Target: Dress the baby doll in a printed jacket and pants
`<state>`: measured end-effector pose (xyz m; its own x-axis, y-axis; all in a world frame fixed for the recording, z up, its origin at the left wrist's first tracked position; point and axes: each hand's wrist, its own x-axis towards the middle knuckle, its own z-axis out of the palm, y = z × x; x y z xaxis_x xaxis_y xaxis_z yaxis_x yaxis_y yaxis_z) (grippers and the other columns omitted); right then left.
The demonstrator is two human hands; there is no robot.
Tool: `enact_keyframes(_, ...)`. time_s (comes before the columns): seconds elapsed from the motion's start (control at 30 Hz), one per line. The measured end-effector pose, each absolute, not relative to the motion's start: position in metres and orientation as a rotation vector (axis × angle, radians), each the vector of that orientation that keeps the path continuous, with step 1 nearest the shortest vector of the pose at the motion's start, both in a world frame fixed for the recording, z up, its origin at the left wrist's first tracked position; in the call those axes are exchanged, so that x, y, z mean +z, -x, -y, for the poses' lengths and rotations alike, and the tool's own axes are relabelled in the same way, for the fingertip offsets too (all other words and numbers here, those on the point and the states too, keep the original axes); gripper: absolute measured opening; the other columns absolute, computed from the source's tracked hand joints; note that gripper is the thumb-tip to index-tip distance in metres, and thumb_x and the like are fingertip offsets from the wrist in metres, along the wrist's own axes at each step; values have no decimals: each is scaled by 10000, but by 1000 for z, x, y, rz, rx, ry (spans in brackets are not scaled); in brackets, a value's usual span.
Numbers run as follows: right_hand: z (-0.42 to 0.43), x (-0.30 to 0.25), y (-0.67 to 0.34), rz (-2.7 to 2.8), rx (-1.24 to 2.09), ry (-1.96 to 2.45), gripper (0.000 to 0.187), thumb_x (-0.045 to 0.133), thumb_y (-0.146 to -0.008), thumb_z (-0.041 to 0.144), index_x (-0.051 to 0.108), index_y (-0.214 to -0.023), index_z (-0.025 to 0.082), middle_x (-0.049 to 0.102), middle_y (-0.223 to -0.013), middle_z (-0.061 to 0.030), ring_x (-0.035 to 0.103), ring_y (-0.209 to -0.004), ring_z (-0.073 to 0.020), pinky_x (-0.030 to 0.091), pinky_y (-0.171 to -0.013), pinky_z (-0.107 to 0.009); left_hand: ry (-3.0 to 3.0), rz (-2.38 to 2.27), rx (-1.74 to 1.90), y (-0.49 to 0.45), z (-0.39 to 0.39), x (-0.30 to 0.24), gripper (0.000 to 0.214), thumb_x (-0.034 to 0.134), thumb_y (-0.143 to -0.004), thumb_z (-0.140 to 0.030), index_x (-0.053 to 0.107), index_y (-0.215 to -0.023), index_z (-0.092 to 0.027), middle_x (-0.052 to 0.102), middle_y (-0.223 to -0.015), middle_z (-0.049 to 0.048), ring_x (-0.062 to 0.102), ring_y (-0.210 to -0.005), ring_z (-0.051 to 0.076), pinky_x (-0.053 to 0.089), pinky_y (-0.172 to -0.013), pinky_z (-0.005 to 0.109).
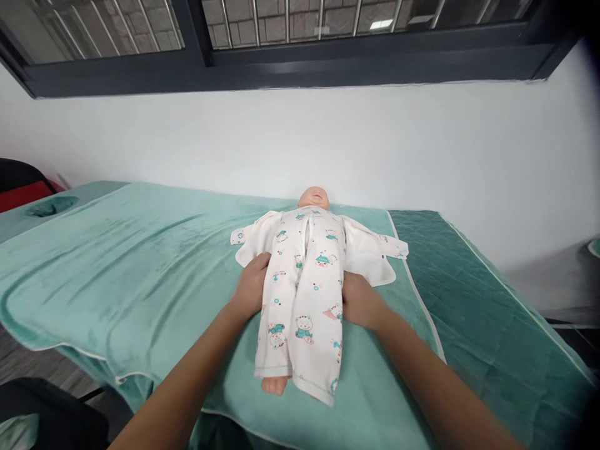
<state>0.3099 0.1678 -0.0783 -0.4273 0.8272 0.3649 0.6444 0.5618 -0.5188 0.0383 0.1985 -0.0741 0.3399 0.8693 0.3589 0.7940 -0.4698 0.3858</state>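
Observation:
A baby doll in a white romper printed with small cats lies on its back on a teal towel, head toward the wall. The romper's front is open at the chest and its sleeves spread out flat to both sides. One bare foot sticks out of the left leg. My left hand presses against the doll's waist on its left side. My right hand holds the opposite side at the hip. The fingers of both hands curl in under the doll's body and are partly hidden.
The towel covers a long padded table with a darker green quilted cover showing at the right. A face hole dips at the far left end. A white wall and a barred window rise behind. A dark chair stands at lower left.

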Motion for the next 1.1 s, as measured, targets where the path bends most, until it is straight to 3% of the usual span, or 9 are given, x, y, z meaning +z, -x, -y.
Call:
enact_keyframes(0.17, -164, -75, -314, 2399, 327, 1130, 130, 559, -759, 153, 653, -676, 190, 652, -716, -39, 592, -670, -182, 392, -637, -284, -2523, -1538, 858, -28, -182, -78, 209, 504, -876, -308, 591, -719, -200, 596, -879, 71, 532, -843, 211, 445, -759, 344)
enact_keyframes(0.3, -160, -63, -322, 2326, 500, 1154, 280, 498, -847, 191, 568, -577, 196, 540, -552, 20, 479, -527, -129, 315, -557, -263, -2273, -1645, 903, -28, -179, -77, 199, 450, -853, -206, 543, -677, -212, 585, -788, 39, 551, -825, 198, 449, -737, 322)
enact_keyframes(0.43, -167, -60, -347, 1982, 698, 1295, 295, 453, -921, 334, 664, -750, 218, 653, -657, 10, 590, -616, -159, 416, -617, -271, -2015, -1863, 1099, -26, -190, -79, 186, 429, -833, -171, 609, -838, -218, 624, -980, 49, 596, -950, 202, 486, -855, 333)
enact_keyframes(0.53, -180, -70, -379, 1645, 408, 1646, 257, 493, -895, 388, 684, -897, 217, 723, -861, -49, 655, -791, -209, 453, -718, -316, -1876, -2140, 1134, -15, -208, -82, 209, 489, -840, -243, 624, -993, -198, 586, -1160, 102, 582, -1090, 247, 467, -970, 380)
enact_keyframes(0.63, -191, -82, -407, 1527, 118, 2020, 313, 546, -848, 446, 665, -975, 186, 695, -1054, -134, 639, -920, -266, 438, -721, -348, -1807, -2431, 923, -1, -226, -83, 333, 555, -839, -382, 608, -1100, -181, 554, -1277, 146, 523, -1200, 340, 422, -1015, 487)
enact_keyframes(0.8, -193, -86, -412, 1580, 261, 2276, 428, 505, -845, 602, 654, -902, 205, 683, -863, -116, 609, -750, -269, 364, -611, -342, -1828, -2514, 713, 8, -241, -84, 326, 508, -874, -484, 629, -963, -195, 595, -1260, 151, 506, -1209, 367, 402, -988, 530)
enact_keyframes(0.93, -191, -81, -395, 1626, 474, 1980, 326, 554, -826, 506, 581, -683, 214, 607, -706, -35, 537, -673, -206, 348, -617, -313, -1862, -2473, 792, 7, -237, -85, 287, 477, -895, -436, 621, -985, -204, 636, -1221, 135, 539, -1166, 340, 414, -954, 495)
enact_keyframes(1.1, -182, -48, -350, 1314, 622, 1365, 258, 600, -837, 429, 483, -739, 220, 551, -810, 6, 515, -735, -165, 395, -660, -274, -1889, -2453, 814, 7, -232, -84, 288, 455, -912, -413, 637, -987, -202, 664, -1175, 130, 554, -1139, 327, 416, -924, 467)
